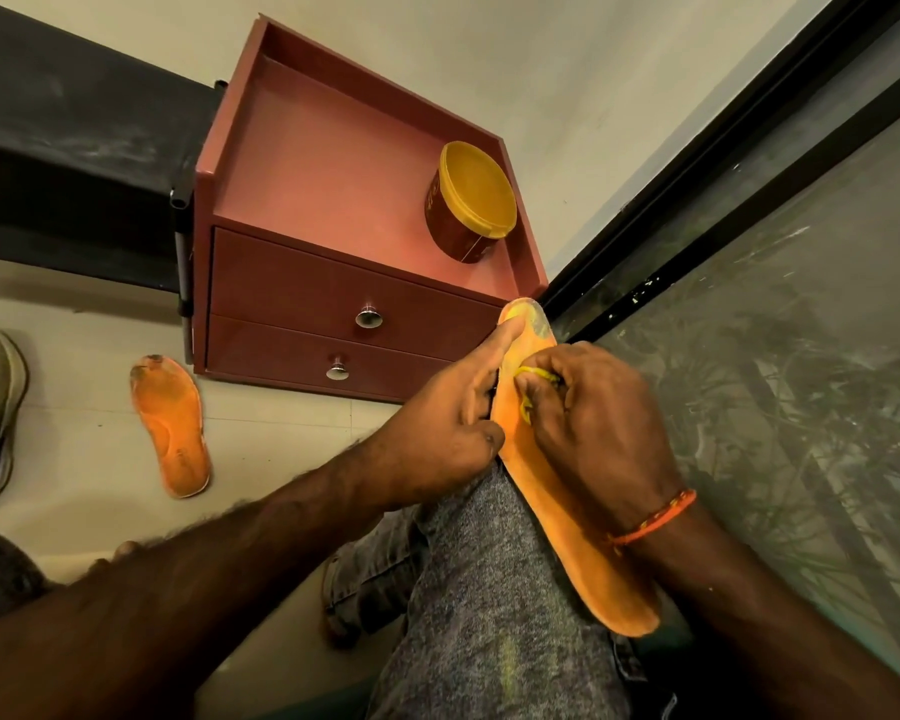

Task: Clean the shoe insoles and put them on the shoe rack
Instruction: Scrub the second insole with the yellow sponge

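1. The left hand (453,418) steadies the insole (557,511) on the knee: forefinger straight along its edge, thumb pinching
2. The right hand (598,423) curls round a yellow cloth (533,381), pressed down just beyond the forefinger, to scrub
3. The second insole (170,423) waits on the floor, well left of both hands

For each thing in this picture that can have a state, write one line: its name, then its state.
Held insole: resting on the knee, being wiped.
Floor insole: lying flat, dirty at the toe.
Tub: lid on, standing on the cabinet.
Drawers: both closed.
Left hand: grips the held insole's edge.
Right hand: pinches a yellow cloth against it.
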